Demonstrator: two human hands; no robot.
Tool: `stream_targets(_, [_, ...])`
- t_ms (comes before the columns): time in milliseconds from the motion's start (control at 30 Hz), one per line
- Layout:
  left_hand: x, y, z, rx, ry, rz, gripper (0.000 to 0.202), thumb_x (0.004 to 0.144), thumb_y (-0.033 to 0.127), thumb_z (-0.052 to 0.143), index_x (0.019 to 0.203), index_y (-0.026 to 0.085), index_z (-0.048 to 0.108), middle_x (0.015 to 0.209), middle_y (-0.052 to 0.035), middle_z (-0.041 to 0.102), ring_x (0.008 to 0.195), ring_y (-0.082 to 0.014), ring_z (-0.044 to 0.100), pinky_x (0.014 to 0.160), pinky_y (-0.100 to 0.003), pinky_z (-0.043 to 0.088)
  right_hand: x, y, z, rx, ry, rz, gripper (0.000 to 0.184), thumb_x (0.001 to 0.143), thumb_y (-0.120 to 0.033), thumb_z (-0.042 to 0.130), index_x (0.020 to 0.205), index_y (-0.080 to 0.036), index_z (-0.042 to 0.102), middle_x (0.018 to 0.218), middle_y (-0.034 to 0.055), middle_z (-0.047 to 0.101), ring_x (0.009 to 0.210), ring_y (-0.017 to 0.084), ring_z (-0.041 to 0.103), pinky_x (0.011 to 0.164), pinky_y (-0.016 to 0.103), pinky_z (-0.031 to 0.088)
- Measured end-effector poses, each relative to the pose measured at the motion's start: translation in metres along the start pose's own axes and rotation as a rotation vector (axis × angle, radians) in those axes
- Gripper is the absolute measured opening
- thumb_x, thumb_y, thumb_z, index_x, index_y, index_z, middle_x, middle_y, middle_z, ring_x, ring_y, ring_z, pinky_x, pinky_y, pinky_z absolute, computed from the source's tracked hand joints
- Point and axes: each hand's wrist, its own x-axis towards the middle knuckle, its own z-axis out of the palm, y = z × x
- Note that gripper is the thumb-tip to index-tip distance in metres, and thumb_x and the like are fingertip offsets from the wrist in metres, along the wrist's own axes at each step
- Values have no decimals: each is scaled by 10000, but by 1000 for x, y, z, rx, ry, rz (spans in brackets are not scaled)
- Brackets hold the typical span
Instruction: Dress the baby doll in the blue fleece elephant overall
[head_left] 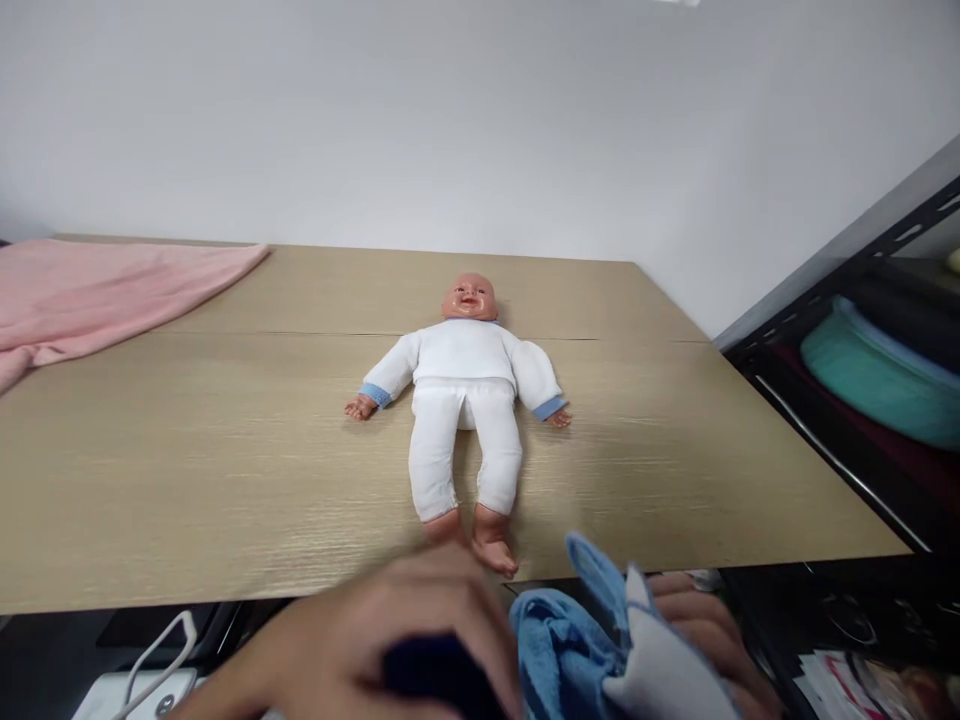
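A baby doll [466, 350] lies on its back on the table, arms spread, in a white top and white trousers with light-blue cuffs; its feet are bare. Low in the frame, my right hand [709, 625] grips a small blue-and-white cloth piece [574, 650], bunched up; its exact kind is not clear. My left hand [420, 620] is smeared by motion, arched just in front of the doll's feet and beside the cloth. Its fingertips are hard to make out. Something dark blue shows beneath its curved fingers.
A pink cloth [112, 295] covers the table's far left corner. The wooden tabletop [225, 480] meets a pale wall behind. At right, a black rack [832, 440] holds a turquoise basin [877, 370]. A white device with a cable [142, 690] sits below the front left edge.
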Motion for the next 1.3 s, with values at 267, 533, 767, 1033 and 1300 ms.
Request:
stream_targets(267, [75,16,-92,276,90,66,577,941,523,918,1414,266,712,1445,-148,714,1398,-366,672,1240,-524,549,178,-15,17,163,-26,-180,196,937,-263,810,1046,-318,657,925,34,737,818,287,723,702,446,625])
stream_targets(533, [108,47,-149,460,74,-5,709,903,515,953,1527,295,699,1445,-100,756,1381,-364,706,1181,-486,616,262,-16,28,-16,-112,-133,177,932,-285,869,1001,-273,707,943,-8,789,873,216,723,802,349,548])
stream_targets(767, [120,39,-167,781,214,28,699,875,506,971,1475,264,706,1509,-107,739,1387,-359,696,1198,-478,570,306,-3,43,-17,-114,69,137,905,-287,866,951,-243,745,856,-20,753,791,189,680,660,285,478])
stream_targets(1033, [123,26,-189,831,436,-36,227,944,210,681,1170,216,709,1162,-36,792,1083,-245,724,983,-365,571,325,14,55,53,-181,78,205,920,-351,896,1066,-247,796,922,3,776,816,197,688,666,292,500])
stream_targets(1300, [123,19,-211,509,623,-82,158,1043,286,570,935,212,657,881,-16,705,843,-193,676,762,-309,543,332,41,55,106,-209,47,301,935,-454,930,1125,-264,796,949,6,793,844,212,715,808,346,574])
